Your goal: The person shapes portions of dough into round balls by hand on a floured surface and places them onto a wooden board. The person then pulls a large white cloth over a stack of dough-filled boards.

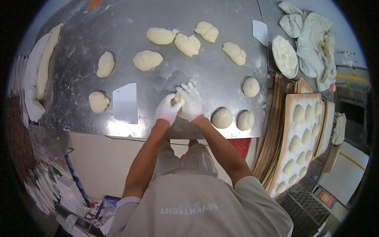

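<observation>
Gloved left hand (167,110) and right hand (191,102) are covering most of the dough piece (177,99) at the worktop's (79,71) near edge; grip detail is staying unclear. Beside the worktop, stacked boards (272,134) are hiding under the top tray (290,130).

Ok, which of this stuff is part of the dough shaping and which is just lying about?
In use: dough piece cupped between left hand and right hand; dough lumps; rounded balls; white scraper; board of balls.

Lying about: crumpled cloths; flour bowl; small scraper.
</observation>
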Demonstrator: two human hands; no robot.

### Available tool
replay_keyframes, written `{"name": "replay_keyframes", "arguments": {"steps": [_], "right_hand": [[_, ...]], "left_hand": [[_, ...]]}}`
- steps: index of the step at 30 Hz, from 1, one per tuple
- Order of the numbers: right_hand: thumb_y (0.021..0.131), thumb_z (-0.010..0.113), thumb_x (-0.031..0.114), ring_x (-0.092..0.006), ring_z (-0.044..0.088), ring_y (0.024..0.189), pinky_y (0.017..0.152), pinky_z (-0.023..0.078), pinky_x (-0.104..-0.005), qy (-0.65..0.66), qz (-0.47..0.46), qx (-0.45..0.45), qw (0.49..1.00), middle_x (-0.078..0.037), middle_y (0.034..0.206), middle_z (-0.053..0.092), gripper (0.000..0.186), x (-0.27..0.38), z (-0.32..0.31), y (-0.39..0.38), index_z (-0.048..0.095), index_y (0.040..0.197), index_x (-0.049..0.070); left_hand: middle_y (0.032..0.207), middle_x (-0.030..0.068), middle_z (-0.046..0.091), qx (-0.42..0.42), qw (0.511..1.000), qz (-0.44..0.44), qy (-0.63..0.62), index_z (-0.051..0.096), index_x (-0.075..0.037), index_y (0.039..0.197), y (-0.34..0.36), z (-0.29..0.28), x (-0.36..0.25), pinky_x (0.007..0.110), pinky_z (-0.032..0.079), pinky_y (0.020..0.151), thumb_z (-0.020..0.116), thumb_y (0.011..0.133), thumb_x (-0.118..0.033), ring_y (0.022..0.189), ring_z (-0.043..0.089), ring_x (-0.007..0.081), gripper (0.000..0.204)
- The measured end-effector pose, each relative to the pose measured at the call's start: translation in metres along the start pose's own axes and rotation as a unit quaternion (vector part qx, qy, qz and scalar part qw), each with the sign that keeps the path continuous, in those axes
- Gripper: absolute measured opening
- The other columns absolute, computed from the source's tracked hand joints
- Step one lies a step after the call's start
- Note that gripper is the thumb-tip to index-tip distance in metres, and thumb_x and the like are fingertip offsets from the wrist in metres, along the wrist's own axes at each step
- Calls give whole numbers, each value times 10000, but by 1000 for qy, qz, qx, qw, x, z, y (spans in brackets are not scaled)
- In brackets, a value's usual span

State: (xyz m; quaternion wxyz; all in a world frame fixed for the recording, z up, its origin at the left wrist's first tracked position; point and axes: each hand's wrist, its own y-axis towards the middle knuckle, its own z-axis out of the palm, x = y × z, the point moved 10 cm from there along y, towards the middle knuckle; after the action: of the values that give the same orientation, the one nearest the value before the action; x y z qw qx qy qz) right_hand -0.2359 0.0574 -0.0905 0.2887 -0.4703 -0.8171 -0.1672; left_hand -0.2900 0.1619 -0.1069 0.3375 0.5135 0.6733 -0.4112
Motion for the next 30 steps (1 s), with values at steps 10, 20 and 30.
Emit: {"name": "replay_keyframes", "arguments": {"steps": [10, 20, 30], "right_hand": [[719, 696, 238, -375, 403, 1302, 1080, 352, -412, 12, -107, -131, 986, -222, 1355, 469, 529, 0, -18, -14, 573, 1154, -37], [781, 595, 162, -355, 450, 1268, 1076, 347, -422, 1, 11, -60, 998, -190, 1320, 520, 428, -23, -19, -13, 586, 1188, 26], [805, 594, 172, -360, 453, 1275, 1076, 349, -429, -7, 8, -30, 999, -197, 1340, 508, 413, -20, -20, -3, 582, 1184, 9]], "left_hand": [[1016, 162, 620, -73, 995, -63, 39, 635, -129, 1061, 7, -7, -3, 406, 482, 800, 659, 806, -270, 978, 605, 353, 292], [1063, 147, 615, -22, 999, -9, 22, 635, -99, 1030, 12, 10, 2, 395, 468, 860, 613, 837, -209, 1014, 589, 320, 223], [943, 163, 615, 22, 993, -89, 69, 605, -143, 1132, 16, 20, 8, 397, 473, 838, 628, 836, -256, 939, 599, 343, 318]]}}
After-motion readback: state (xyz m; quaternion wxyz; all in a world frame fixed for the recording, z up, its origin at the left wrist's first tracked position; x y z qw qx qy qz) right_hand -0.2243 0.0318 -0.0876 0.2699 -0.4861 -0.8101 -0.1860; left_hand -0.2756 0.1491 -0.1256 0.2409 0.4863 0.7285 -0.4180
